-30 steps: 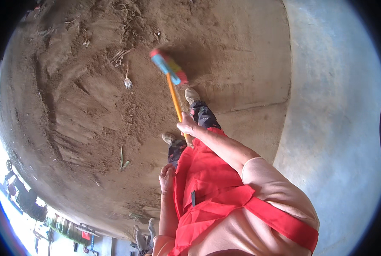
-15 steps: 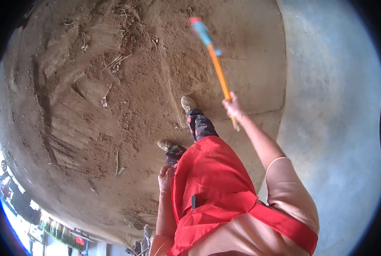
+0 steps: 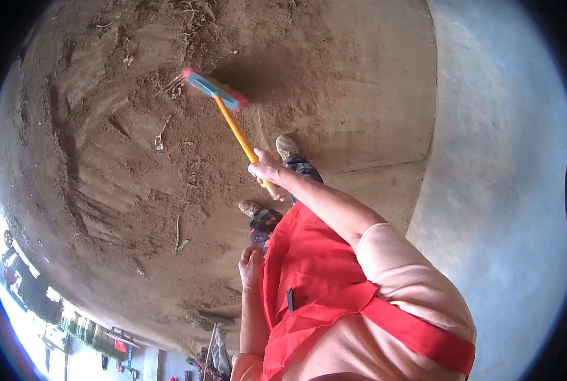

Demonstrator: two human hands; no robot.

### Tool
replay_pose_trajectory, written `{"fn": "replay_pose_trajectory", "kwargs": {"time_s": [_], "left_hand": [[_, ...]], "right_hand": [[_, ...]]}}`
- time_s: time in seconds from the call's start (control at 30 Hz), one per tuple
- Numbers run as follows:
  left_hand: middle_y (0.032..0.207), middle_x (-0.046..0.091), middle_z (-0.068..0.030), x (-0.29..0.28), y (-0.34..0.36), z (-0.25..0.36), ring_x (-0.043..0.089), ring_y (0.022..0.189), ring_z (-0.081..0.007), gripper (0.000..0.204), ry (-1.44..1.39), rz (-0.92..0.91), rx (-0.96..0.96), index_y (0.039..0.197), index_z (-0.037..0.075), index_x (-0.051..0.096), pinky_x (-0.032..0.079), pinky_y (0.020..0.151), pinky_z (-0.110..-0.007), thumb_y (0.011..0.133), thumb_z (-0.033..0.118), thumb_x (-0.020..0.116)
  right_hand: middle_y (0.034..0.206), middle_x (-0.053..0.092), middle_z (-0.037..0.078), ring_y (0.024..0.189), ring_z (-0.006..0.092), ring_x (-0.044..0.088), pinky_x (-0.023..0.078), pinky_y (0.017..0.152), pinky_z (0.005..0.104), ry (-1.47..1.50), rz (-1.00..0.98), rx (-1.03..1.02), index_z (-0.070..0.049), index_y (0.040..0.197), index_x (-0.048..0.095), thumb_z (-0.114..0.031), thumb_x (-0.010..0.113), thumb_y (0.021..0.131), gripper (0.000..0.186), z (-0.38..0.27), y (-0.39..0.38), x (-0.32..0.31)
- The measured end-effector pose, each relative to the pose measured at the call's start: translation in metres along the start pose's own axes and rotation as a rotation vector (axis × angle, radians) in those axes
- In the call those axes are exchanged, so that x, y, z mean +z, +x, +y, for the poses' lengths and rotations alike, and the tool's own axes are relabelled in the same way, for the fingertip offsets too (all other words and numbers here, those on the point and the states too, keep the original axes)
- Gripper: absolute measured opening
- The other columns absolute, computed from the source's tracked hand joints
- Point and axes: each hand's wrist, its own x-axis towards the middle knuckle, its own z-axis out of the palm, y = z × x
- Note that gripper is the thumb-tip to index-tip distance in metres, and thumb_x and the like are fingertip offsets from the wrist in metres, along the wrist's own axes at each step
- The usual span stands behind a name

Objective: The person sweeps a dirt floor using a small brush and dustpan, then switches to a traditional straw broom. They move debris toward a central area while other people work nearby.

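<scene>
Broom (image 3: 232,124): out ahead of the person, over the dirt-strewn floor (image 3: 125,190); blue head (image 3: 201,83) slants across, its bristles blurred, so floor contact cannot be told.
Right hand (image 3: 267,166): fingers wrapped round the orange handle near its butt end, which pokes out below the fist.
Left hand (image 3: 250,265): curled beside the left edge of the red apron (image 3: 315,260); whether it pinches anything, cannot tell.
Right edge: brown floor ends at a curved line against a pale blue-grey surface (image 3: 493,159), well apart from the head.
Cross seam (image 3: 378,166): runs from that line toward the shoes.
Room for moving: widest to the left, over loose dirt; tighter below, where shoes stand near the handle.
Count: one broom, one apron, two hands, two shoes (image 3: 287,146), two green leaf pieces (image 3: 178,235); stalks several, too tangled to number.
</scene>
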Motion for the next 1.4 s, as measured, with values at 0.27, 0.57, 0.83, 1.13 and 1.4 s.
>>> {"fn": "replay_pose_trajectory", "kwargs": {"time_s": [0.27, 0.57, 0.83, 1.13, 1.4], "left_hand": [[0.086, 0.062, -0.0023, 0.003, 0.016, 0.004, 0.057, 0.074, -0.0084, 0.021, -0.005, 0.027, 0.050, 0.105, 0.003, 0.058, 0.047, 0.064, -0.021, 0.089, 0.016, 0.053], [0.087, 0.062, -0.0033, -0.010, 0.010, -0.037, 0.059, 0.081, -0.0096, 0.020, 0.018, -0.023, -0.021, 0.104, 0.003, 0.058, 0.049, 0.068, -0.023, 0.087, 0.014, 0.053], [0.087, 0.062, -0.0039, -0.062, 0.000, -0.054, 0.059, 0.079, -0.0121, 0.022, 0.018, 0.020, 0.043, 0.105, 0.001, 0.059, 0.049, 0.072, -0.025, 0.087, 0.013, 0.052], [0.092, 0.062, -0.0056, -0.104, 0.004, -0.096, 0.060, 0.082, -0.0129, 0.026, 0.007, 0.011, 0.052, 0.108, 0.002, 0.057, 0.049, 0.072, -0.026, 0.087, 0.017, 0.054], [0.091, 0.063, -0.0050, -0.113, 0.002, -0.152, 0.060, 0.080, -0.0121, 0.024, 0.034, 0.000, -0.033, 0.107, 0.003, 0.058, 0.048, 0.068, -0.024, 0.087, 0.015, 0.053]], "right_hand": [[0.067, 0.054, 0.006, 0.043, 0.0123, 0.050, 0.042, 0.036, 0.0285, -0.225, 0.364, -0.354, -0.006, 0.132, 0.036, -0.014, 0.057, 0.081, 0.056, 0.055, -0.043, -0.106], [0.059, 0.049, 0.003, 0.041, 0.0141, 0.049, 0.041, 0.034, 0.0295, 0.027, 0.565, 0.161, -0.004, 0.103, 0.049, -0.004, 0.053, 0.074, 0.029, 0.118, -0.016, -0.151], [0.067, 0.057, 0.012, 0.044, 0.0172, 0.054, 0.043, 0.035, 0.0319, 0.009, 0.098, 0.004, 0.001, 0.131, 0.035, -0.008, 0.052, 0.076, 0.058, 0.081, -0.029, 0.032], [0.057, 0.048, 0.001, 0.039, 0.0089, 0.045, 0.037, 0.030, 0.0251, 0.057, 0.569, -0.092, -0.007, 0.105, 0.048, -0.016, 0.059, 0.081, 0.028, 0.165, -0.086, -0.084], [0.057, 0.053, 0.005, 0.047, 0.0155, 0.056, 0.040, 0.034, 0.0312, 0.118, 0.521, 0.116, -0.005, 0.064, 0.052, -0.009, 0.053, 0.075, 0.012, 0.232, -0.045, -0.055]]}}
